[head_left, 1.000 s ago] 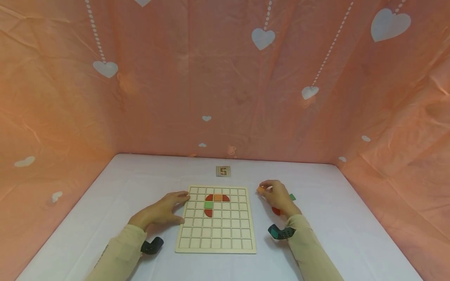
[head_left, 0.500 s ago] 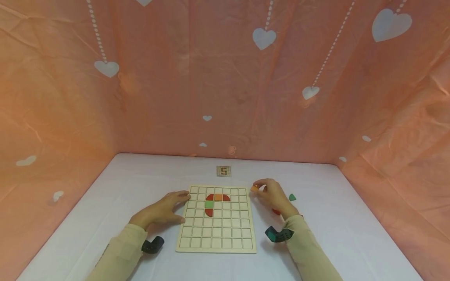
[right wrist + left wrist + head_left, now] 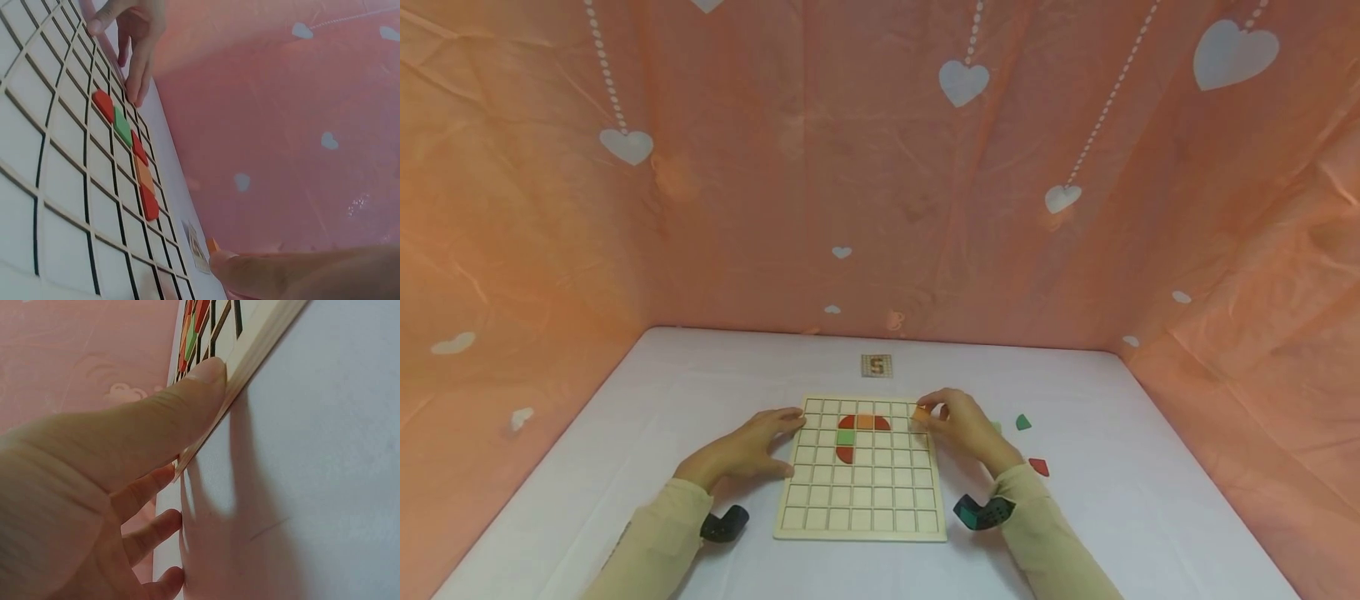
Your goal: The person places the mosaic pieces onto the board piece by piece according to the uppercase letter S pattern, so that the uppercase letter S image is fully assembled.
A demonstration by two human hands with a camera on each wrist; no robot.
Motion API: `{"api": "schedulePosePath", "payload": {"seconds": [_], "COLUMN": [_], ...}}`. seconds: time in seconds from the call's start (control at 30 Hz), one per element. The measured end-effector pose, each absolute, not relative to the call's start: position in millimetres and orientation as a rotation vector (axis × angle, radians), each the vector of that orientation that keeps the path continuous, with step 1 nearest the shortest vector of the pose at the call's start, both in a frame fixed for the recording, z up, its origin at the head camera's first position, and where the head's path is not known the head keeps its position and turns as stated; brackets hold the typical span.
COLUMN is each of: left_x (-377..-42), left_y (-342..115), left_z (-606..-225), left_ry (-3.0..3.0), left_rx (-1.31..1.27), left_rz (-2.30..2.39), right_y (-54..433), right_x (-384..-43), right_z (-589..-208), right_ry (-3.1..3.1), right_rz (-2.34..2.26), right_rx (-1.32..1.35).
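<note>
A wooden grid board [image 3: 883,497] lies on the white table. Along its left edge rests my left hand [image 3: 745,446], thumb and fingers spread and touching the side. In the left wrist view the thumb [image 3: 200,394] presses against the rim. My right hand [image 3: 966,425] pinches an orange square tile [image 3: 920,414] over the board's upper right corner. Set in the grid are red rounded tiles [image 3: 845,455], an orange square [image 3: 865,422] and a light green square [image 3: 846,437]. Only a corner of the pinched tile [image 3: 213,245] shows past the fingertip in the right wrist view.
Right of the board lie a dark green rounded tile [image 3: 1023,422], a red tile [image 3: 1039,467] and a light green tile [image 3: 996,427] partly hidden by the right hand. A small pattern card [image 3: 877,366] sits beyond the board. Pink curtains [image 3: 880,183] enclose the table.
My right hand has moved left with the orange tile, from beside the board to over its upper right corner, uncovering the loose tiles. The left hand stays in place.
</note>
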State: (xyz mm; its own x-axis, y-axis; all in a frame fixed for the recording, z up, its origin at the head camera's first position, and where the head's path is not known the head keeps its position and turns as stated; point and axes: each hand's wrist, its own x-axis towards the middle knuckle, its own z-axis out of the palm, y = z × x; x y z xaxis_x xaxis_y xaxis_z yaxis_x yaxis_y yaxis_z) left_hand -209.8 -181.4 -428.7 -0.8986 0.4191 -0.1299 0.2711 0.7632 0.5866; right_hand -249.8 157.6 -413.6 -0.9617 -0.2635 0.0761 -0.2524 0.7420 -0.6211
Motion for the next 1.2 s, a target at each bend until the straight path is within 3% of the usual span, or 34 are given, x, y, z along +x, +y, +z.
{"api": "schedulePosePath", "payload": {"seconds": [1.2], "left_x": [-209.0], "left_y": [-180.7], "left_z": [-427.5], "left_ry": [2.707], "left_rx": [0.528], "left_rz": [0.851], "right_y": [125.1], "right_x": [-228.7], "right_z": [-421.6], "right_ry": [2.807], "right_rz": [-0.987], "right_rx": [-0.827]}}
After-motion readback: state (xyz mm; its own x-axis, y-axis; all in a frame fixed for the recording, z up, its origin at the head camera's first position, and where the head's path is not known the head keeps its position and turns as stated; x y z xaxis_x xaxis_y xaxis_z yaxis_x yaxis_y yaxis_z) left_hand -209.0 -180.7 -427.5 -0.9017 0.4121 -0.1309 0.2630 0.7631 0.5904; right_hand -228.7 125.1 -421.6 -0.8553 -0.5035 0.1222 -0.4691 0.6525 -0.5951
